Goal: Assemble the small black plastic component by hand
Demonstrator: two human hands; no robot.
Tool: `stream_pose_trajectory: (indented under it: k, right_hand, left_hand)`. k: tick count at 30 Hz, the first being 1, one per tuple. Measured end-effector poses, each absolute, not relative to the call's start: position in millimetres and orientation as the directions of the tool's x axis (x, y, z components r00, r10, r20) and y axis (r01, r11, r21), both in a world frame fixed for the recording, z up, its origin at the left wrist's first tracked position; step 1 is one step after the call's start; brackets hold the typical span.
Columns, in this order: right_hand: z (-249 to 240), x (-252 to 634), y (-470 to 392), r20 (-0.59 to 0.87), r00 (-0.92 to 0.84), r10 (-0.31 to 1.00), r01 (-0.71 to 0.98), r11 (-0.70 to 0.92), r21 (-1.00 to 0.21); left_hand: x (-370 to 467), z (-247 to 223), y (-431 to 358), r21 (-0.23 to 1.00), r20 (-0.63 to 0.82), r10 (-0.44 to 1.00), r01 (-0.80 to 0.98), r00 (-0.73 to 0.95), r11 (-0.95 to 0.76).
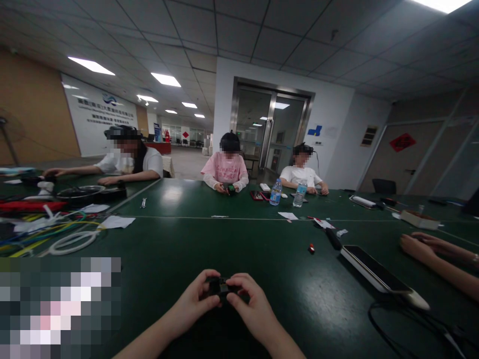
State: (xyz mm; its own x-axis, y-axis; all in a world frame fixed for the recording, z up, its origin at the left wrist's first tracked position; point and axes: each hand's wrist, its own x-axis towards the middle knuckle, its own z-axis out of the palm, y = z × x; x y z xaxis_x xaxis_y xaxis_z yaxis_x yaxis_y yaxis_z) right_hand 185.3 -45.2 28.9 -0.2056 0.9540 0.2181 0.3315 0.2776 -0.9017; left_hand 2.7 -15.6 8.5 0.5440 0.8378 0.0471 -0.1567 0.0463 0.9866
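Observation:
A small black object [223,287] with a lighter patch on it is held up between my two hands, low in the middle of the head view. My left hand [200,294] pinches its left end between thumb and fingers. At the other end, my right hand [245,294] grips it the same way. The fingers cover much of it, so its exact kind cannot be made out. Beneath both hands lies the dark green tabletop [168,264].
To the right are a small red item [311,248], a long device with a dark top [376,269] and black cable [396,324]. A co-worker's hands [422,247] rest further right. Cables [75,242] lie left. Two bottles [276,193] stand across the table, where several people sit.

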Motion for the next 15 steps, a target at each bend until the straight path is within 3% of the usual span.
stream_pose_trajectory:
  k: [15]
  right_hand:
    - [24.2,184.5,-43.2,0.243,-0.211,0.947,0.341,0.304,-0.890]
  left_hand:
    - [2.8,12.1,-15.3,0.987,0.042,0.842,-0.151,0.538,0.047]
